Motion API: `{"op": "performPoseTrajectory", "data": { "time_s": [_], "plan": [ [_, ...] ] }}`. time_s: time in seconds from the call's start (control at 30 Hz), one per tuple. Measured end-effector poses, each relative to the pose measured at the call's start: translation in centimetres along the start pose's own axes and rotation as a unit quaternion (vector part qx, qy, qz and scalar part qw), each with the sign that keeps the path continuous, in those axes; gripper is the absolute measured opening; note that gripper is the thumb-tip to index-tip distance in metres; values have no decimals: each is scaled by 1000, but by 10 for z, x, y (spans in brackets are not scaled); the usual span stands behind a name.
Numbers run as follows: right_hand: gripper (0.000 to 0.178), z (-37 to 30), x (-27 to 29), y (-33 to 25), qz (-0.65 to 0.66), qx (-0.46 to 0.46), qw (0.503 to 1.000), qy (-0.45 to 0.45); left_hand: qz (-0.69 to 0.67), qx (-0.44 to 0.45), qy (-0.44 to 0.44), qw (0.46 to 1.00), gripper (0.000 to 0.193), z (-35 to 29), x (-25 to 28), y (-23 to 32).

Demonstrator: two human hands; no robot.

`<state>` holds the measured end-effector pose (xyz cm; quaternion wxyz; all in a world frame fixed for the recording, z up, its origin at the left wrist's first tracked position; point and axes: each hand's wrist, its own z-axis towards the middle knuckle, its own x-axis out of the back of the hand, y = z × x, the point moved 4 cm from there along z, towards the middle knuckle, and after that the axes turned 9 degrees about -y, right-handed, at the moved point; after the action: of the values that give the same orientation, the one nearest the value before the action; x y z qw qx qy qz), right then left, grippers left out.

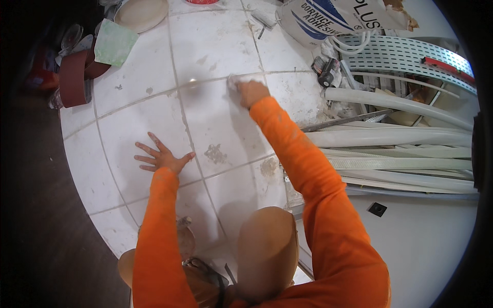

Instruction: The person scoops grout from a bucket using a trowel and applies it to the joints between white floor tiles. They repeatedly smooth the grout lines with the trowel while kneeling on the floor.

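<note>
My left hand (163, 157) is spread on the white tiled floor (131, 115), its fingers apart and nothing in it. Farther forward and to the right, my right hand (252, 93) is closed on a small whitish wad (232, 82) that rests against the tiles near a grout line. Whether the wad is cloth or sponge I cannot make out, as the fingers partly cover it. Between my hands and a little nearer to me, a greyish patch of residue (215, 154) marks one tile.
White plastic strips (390, 137) and a perforated metal strip (405, 54) lie along the right. An adhesive bag (328, 20) stands at the far right, near a scraper (263, 19). A brown sandpaper roll (75, 79) and a green sheet (114, 42) are at the far left.
</note>
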<state>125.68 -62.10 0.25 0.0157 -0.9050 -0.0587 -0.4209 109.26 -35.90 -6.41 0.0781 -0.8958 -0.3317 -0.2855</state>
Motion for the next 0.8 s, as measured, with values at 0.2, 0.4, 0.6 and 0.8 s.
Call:
{"op": "performPoseTrajectory", "data": {
  "time_s": [0.2, 0.4, 0.6, 0.8],
  "plan": [
    [45, -34, 0, 54, 42, 84, 995, -12, -8, 2, -11, 1000, 160, -1, -1, 0],
    [56, 21, 11, 147, 35, 64, 992, 101, -2, -8, -9, 1000, 160, 1, -4, 5],
    [42, -34, -106, 117, -27, 136, 974, 179, 4, 6, -4, 1000, 160, 2, -2, 3],
    [56, -65, -75, 145, -30, 108, 993, 41, -5, 10, -23, 1000, 159, -2, 0, 4]
  ]
}}
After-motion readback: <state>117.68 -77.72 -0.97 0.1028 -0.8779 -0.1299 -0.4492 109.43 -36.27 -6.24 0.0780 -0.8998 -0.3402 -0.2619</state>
